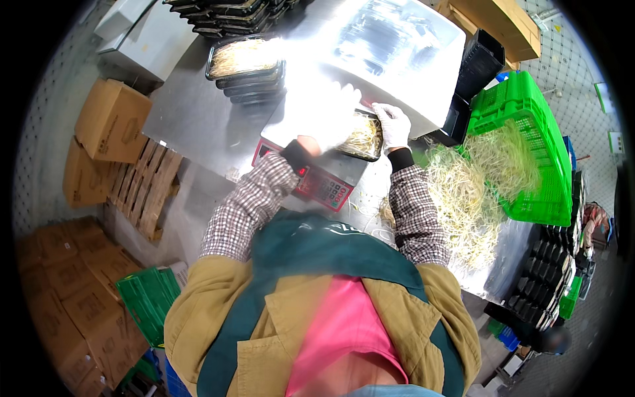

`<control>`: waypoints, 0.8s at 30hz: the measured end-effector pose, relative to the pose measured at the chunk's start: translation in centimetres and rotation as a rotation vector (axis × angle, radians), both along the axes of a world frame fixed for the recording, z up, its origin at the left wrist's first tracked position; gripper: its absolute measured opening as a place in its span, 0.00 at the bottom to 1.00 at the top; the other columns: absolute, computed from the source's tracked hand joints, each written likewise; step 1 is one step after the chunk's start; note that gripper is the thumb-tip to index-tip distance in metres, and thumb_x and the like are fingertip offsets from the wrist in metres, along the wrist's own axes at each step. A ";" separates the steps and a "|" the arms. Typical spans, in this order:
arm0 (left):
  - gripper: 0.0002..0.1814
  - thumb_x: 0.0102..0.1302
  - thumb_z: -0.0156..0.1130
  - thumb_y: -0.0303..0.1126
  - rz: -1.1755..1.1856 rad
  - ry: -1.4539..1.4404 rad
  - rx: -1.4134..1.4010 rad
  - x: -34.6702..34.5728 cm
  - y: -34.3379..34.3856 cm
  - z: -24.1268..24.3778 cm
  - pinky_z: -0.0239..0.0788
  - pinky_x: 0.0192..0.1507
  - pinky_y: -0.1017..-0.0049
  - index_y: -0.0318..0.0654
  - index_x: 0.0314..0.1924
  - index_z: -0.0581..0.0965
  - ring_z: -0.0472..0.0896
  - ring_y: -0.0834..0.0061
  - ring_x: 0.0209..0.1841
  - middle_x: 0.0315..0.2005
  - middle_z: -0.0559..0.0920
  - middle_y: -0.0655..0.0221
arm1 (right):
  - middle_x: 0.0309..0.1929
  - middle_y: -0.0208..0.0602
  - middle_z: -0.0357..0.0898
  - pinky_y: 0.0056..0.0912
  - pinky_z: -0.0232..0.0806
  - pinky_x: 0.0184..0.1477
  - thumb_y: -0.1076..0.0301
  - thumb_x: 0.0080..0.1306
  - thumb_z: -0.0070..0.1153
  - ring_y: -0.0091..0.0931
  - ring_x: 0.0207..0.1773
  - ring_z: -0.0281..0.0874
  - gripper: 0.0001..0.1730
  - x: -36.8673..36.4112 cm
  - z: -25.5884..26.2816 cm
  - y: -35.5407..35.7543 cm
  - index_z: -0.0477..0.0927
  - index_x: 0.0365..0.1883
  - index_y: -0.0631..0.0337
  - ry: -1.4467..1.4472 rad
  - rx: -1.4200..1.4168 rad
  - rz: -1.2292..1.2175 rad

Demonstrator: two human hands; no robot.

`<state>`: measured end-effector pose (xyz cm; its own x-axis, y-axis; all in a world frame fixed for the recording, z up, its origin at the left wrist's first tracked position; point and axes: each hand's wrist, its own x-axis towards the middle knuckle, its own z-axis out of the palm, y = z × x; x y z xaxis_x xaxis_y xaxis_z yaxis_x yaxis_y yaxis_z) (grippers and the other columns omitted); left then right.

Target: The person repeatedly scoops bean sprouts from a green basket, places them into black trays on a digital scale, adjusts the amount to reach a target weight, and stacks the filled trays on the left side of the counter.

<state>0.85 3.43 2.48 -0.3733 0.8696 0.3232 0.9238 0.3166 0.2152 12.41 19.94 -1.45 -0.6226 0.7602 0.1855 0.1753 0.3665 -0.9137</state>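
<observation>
A black plastic tray (368, 155) of bean sprouts (366, 133) rests over a digital scale with a red keypad panel (325, 187). My right hand (395, 126), in a white glove, grips the tray's right rim near its far corner. At the tray's left side is my left hand (338, 116), also gloved. Strong glare washes out its fingers, so its hold cannot be made out. Much of the scale's platform is lost in the same glare.
Loose sprouts (461, 208) spill from a tipped green crate (545, 164) on the right of the metal table (186, 106). Filled trays (245, 59) are stacked at the far left. A white box (426, 64) and empty black trays (478, 64) stand beyond my right hand.
</observation>
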 end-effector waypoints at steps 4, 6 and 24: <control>0.30 0.68 0.51 0.42 -0.059 -0.049 -0.238 0.8 0.3 -0.5 0.54 0.67 0.51 0.35 0.67 0.67 0.64 0.53 0.67 0.66 0.67 0.54 | 0.33 0.38 0.86 0.30 0.72 0.44 0.61 0.63 0.65 0.26 0.37 0.82 0.14 0.7 -1.0 0.1 0.87 0.39 0.64 -0.090 -0.012 0.007; 0.29 0.68 0.51 0.43 -0.028 0.003 -0.246 1.2 0.3 -0.6 0.55 0.64 0.48 0.35 0.65 0.67 0.65 0.54 0.66 0.64 0.68 0.55 | 0.35 0.34 0.85 0.28 0.71 0.47 0.61 0.66 0.64 0.22 0.39 0.80 0.17 1.7 -0.9 -0.2 0.85 0.44 0.67 -0.243 -0.209 -0.021; 0.34 0.67 0.50 0.54 0.154 -0.092 -0.159 1.8 0.1 -2.7 0.49 0.59 0.30 0.47 0.69 0.65 0.63 0.63 0.68 0.63 0.71 0.63 | 0.36 0.64 0.73 0.53 0.59 0.51 0.59 0.72 0.51 0.53 0.46 0.67 0.18 3.7 -0.1 -6.8 0.77 0.43 0.68 -0.516 0.343 -0.226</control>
<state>2.65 3.53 -0.22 -0.5273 0.8372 0.1455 0.8407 0.4890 0.2328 16.07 13.14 -1.56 -0.5285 0.8336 0.1605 0.6665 0.5245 -0.5299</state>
